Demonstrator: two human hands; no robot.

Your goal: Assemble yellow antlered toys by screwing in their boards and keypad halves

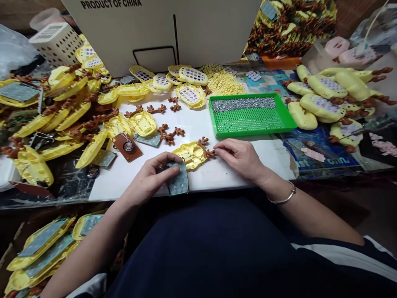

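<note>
My left hand [153, 176] grips a small green circuit board [179, 181] at the near edge of the white work surface [217, 124], fingers curled over its top. Just beyond it lies a yellow toy shell [190, 154] with brown antlers [205, 147] at its right end. My right hand [240, 157] rests on the surface with fingers bent, its fingertips touching the antler end of the shell. A silver bangle sits on that wrist.
A green tray [252, 121] with a strip of small metal screws stands back right. Loose antlers [169, 134], yellow shells [142, 123] and a brown speaker plate [127, 146] lie to the left. Piles of yellow toys flank both sides; a cardboard box [161, 29] stands behind.
</note>
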